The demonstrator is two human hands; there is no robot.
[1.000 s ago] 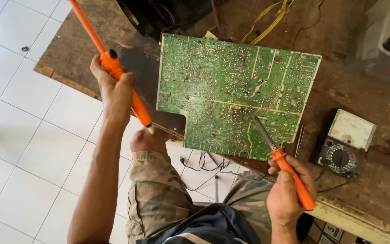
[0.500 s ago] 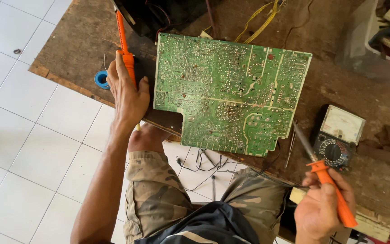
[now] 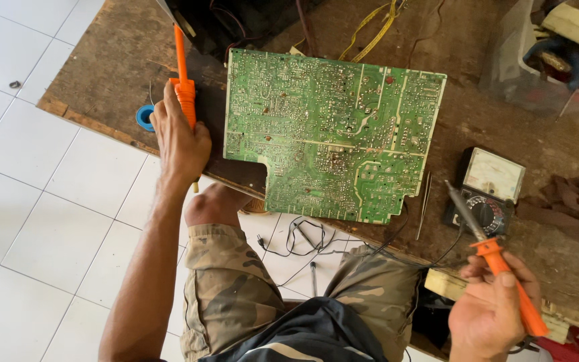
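A large green circuit board (image 3: 330, 134) lies solder side up on a worn wooden bench (image 3: 102, 87). My left hand (image 3: 179, 144) grips an orange rod-shaped tool (image 3: 182, 74), probably a desoldering pump, upright just left of the board. My right hand (image 3: 494, 315) holds an orange-handled soldering iron (image 3: 497, 258) off the bench's near edge, its metal tip pointing up-left toward an analog multimeter (image 3: 487, 191). Neither tool touches the board.
A blue solder spool (image 3: 145, 116) sits near the bench's left edge. Tweezers (image 3: 425, 204) lie by the board's right side. Yellow wires (image 3: 370, 27) and dark equipment (image 3: 229, 20) are at the back, a brown rag (image 3: 571, 201) at right. Black cables (image 3: 309, 234) lie on the white tiled floor (image 3: 28, 201).
My left hand swung the orange tool from a slant to upright beside the board. My right hand drew the soldering iron off the board, down and to the right.
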